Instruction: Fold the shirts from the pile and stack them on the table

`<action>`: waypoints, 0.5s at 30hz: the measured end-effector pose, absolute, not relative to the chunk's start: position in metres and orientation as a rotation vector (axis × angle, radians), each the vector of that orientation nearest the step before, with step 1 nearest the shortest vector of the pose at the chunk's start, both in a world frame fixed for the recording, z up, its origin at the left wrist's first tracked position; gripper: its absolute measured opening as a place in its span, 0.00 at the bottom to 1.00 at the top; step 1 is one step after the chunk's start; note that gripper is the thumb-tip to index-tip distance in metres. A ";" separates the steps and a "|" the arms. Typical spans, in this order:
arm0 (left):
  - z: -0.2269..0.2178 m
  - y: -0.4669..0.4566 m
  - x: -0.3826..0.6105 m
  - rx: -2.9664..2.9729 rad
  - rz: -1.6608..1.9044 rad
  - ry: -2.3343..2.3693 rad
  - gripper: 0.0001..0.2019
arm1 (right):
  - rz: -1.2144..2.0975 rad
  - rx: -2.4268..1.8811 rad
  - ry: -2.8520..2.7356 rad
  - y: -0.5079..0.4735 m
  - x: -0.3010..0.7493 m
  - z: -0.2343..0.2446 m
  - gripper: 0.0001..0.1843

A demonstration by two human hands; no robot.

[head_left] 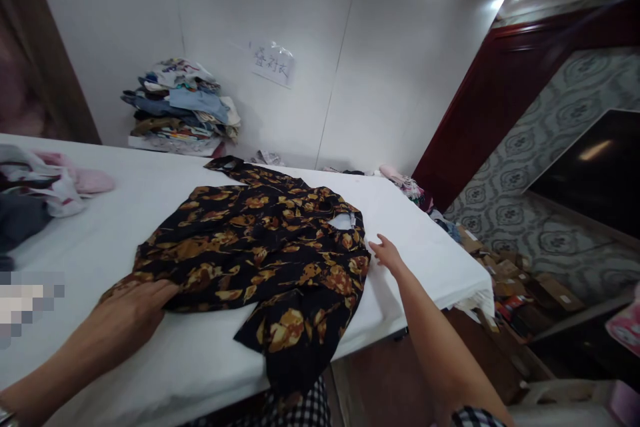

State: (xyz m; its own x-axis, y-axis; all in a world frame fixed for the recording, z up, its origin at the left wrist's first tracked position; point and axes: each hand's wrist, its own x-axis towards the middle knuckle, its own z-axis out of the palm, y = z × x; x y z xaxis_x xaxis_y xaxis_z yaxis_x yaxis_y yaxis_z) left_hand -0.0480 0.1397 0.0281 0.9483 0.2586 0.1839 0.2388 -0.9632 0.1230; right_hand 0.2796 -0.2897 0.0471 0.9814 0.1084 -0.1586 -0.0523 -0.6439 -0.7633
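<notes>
The dark floral shirt [250, 247] lies spread on the white table [435, 273], presumably so that its whole outline stays within reach of both arms. Its hem points to 9 o'clock and its open collar [353, 223] to 3 o'clock. The far sleeve [227, 163] reaches out towards 11 o'clock, while the near sleeve [293, 340] falls at 6 o'clock over the table's edge.

The left hand [137, 307] rests palm down on the hem corner, which likely keeps that end from sliding. Its thumb is hidden beneath, so I cannot tell whether it pinches the cloth or only presses it. From this hand, the shirt's body stretches away at 2 o'clock.

The right hand [386, 253] is empty and loosely spread, just beside the collar end; from it, the shirt lies at 9 o'clock. A clothes pile [185, 107] stands well apart, at the shirt's 11 o'clock, seemingly put against the wall [300, 7] to leave working room.
</notes>
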 end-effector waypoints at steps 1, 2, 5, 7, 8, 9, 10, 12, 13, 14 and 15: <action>0.022 0.140 -0.048 3.018 0.307 0.395 0.24 | 0.231 -2.295 -0.026 -0.284 0.289 0.047 0.43; 0.018 0.140 -0.048 3.021 0.311 0.412 0.26 | 0.235 -2.322 -0.025 -0.277 0.298 0.046 0.45; 0.010 0.144 -0.049 3.029 0.283 0.430 0.29 | 0.207 -2.376 -0.090 -0.253 0.320 0.041 0.43; 0.005 0.151 -0.051 3.041 0.287 0.432 0.29 | 0.157 -2.424 -0.146 -0.243 0.332 0.038 0.33; 0.001 0.156 -0.052 3.048 0.287 0.412 0.28 | 0.129 -2.453 -0.161 -0.242 0.337 0.037 0.28; -0.004 0.162 -0.053 3.054 0.279 0.376 0.28 | 0.104 -2.485 -0.162 -0.245 0.343 0.036 0.24; -0.011 0.169 -0.055 3.059 0.265 0.324 0.27 | 0.085 -2.522 -0.152 -0.250 0.348 0.036 0.22; -0.028 0.184 -0.058 3.063 0.246 0.225 0.28 | 0.079 -2.598 -0.122 -0.266 0.357 0.037 0.19; -0.038 0.191 -0.060 3.061 0.243 0.186 0.28 | 0.090 -2.633 -0.113 -0.273 0.361 0.037 0.18; -0.048 0.197 -0.062 3.054 0.252 0.170 0.28 | 0.102 -2.664 -0.111 -0.279 0.364 0.038 0.18; -0.057 0.201 -0.064 3.042 0.271 0.173 0.28 | 0.109 -2.689 -0.114 -0.282 0.368 0.039 0.20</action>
State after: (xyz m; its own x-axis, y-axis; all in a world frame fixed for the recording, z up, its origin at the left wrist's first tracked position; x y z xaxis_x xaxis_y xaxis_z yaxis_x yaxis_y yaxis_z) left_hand -0.0641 0.2015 -0.0569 0.9779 0.1193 0.1715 0.1047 -0.9903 0.0917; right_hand 0.3683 -0.2824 0.0391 0.9935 0.0981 -0.0585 0.0630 -0.8980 -0.4355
